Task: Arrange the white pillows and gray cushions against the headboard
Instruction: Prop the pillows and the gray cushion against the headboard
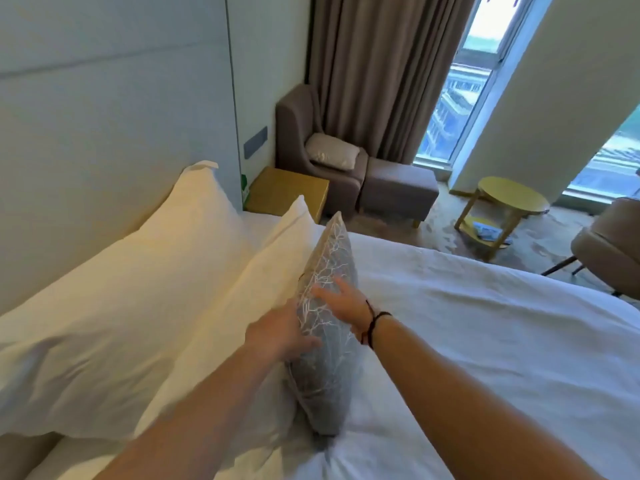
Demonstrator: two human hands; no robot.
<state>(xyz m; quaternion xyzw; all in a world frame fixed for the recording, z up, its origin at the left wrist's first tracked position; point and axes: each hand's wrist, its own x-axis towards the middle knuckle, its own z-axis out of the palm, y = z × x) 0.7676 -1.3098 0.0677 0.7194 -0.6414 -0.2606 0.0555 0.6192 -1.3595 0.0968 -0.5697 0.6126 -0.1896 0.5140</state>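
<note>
Two white pillows lean against the pale headboard [104, 116]: the rear one [138, 289] and a front one [242, 306] overlapping it. A gray cushion [325, 375] with a white branch pattern stands on its edge on the white bed sheet [485, 341], leaning against the front pillow. My left hand [280, 334] holds the cushion's left edge, thumb on the front face and fingers hidden behind it. My right hand [343, 303] lies flat on the cushion's right face with its fingers spread. A black band circles that wrist.
A gold bedside cabinet [287, 192] stands past the bed's far corner. Behind it are a brown armchair [304, 133] with a pale cushion [332, 152] on its seat, a footstool [398, 188] and curtains. At the right stand a round yellow table [512, 199] and another chair [613, 244].
</note>
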